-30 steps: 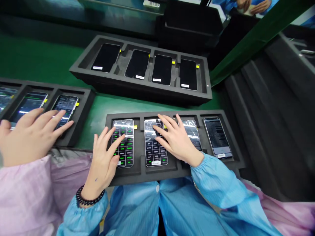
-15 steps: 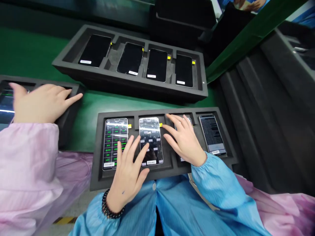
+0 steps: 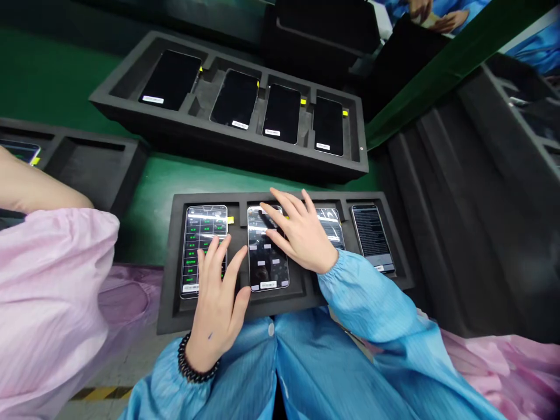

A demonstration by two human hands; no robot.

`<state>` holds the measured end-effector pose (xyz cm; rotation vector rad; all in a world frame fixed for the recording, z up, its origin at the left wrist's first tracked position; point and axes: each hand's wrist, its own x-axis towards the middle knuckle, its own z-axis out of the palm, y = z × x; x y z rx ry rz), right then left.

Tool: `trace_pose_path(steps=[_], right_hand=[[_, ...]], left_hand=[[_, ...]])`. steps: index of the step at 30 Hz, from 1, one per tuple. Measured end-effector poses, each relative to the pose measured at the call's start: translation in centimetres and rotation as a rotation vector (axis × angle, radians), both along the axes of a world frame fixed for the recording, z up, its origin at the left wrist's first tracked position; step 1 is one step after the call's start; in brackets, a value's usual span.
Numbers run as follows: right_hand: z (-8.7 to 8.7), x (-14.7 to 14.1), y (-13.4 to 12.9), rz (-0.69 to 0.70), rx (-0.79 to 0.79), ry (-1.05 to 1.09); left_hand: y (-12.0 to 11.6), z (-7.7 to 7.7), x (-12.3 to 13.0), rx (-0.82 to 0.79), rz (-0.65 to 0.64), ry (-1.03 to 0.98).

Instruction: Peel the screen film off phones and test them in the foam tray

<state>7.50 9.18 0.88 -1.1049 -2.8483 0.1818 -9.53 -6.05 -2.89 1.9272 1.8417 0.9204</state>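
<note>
Since the earlier frame the right hand (image 3: 301, 236) had shifted left onto the second phone (image 3: 266, 251) in the near tray (image 3: 175, 309), both hands flat and unclenched, left hand (image 3: 219, 291) touching the first phone (image 3: 203, 248), so stray fingers risked false taps.

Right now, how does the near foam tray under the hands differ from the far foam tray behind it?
The near tray holds four phones with lit screens; the far tray holds four phones with dark screens, each with a small white label at its lower end. The left hand rests on the near tray's leftmost phone and the right hand on its second phone; no hand touches the far tray. Both are dark foam, four-slotted, on the green belt.
</note>
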Motion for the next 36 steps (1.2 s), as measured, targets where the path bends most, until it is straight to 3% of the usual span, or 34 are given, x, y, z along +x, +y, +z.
trace_pose_path(steps=[9, 16, 24, 36], right_hand=[[0.0, 2.7, -0.6, -0.095, 0.017, -0.029], [0.4, 3.3, -2.2, 0.028, 0.006, 0.029], [0.0, 1.4, -2.2, 0.153, -0.051, 0.015], [0.7, 4.3, -4.4, 0.069, -0.035, 0.040]], left_hand=[[0.0, 0.1, -0.2, 0.013, -0.034, -0.011], [0.0, 0.2, -0.1, 0.000, -0.021, -0.015], [0.0, 0.2, -0.1, 0.006, -0.014, 0.004], [0.3, 0.0, 0.1, -0.009, -0.039, 0.103]])
